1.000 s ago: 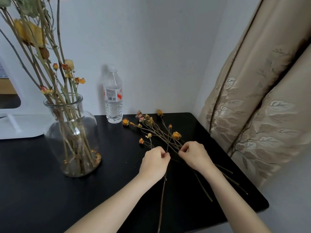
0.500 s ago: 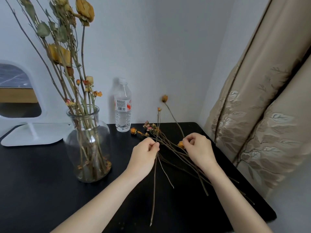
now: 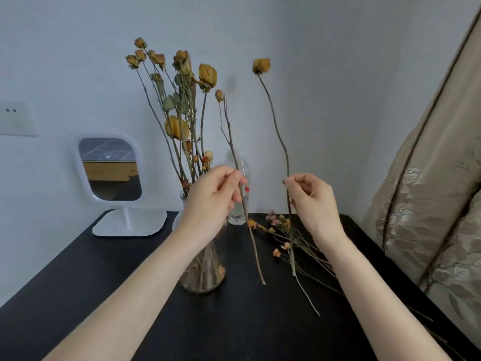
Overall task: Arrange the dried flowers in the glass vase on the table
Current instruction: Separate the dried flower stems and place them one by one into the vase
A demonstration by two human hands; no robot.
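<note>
Left hand point(image 3: 210, 201) pinches the left stem point(image 3: 231, 131), right hand point(image 3: 312, 201) the right stem point(image 3: 278, 131), both near upright with heads up — the vase point(image 3: 203, 280) stands on the table point(image 3: 234, 321) just behind the left hand, so the left stem is nearer.
</note>
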